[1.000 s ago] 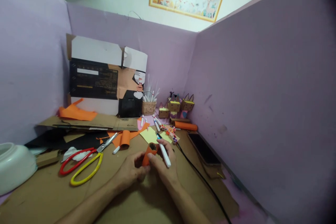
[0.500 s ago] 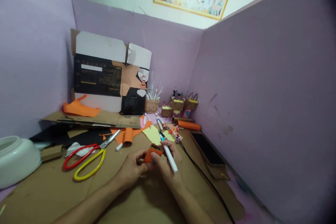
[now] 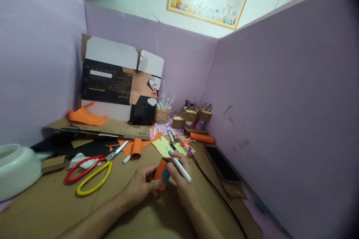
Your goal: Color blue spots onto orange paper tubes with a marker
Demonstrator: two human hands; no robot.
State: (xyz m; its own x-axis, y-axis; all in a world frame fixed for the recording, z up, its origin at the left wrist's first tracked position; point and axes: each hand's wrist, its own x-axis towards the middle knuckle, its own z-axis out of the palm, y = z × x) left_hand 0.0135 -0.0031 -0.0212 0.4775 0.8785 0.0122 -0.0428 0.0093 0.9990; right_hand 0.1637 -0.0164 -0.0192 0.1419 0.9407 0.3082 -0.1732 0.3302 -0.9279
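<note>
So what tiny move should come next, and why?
Maybe turn the marker toward the blue patch on the orange tube, if it needs more colour: the left hand holds the tube with that patch showing, while the marker in the right hand points its blue end away.

Orange with a blue patch (image 3: 165,176) on the paper-covered tube (image 3: 159,170); white on the marker (image 3: 182,171); red, yellow on scissor handles (image 3: 109,168).

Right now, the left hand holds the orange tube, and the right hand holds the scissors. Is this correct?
Not quite: the head view shows the right hand holding a white marker; the scissors lie on the cardboard. The left hand does hold the orange tube.
</note>
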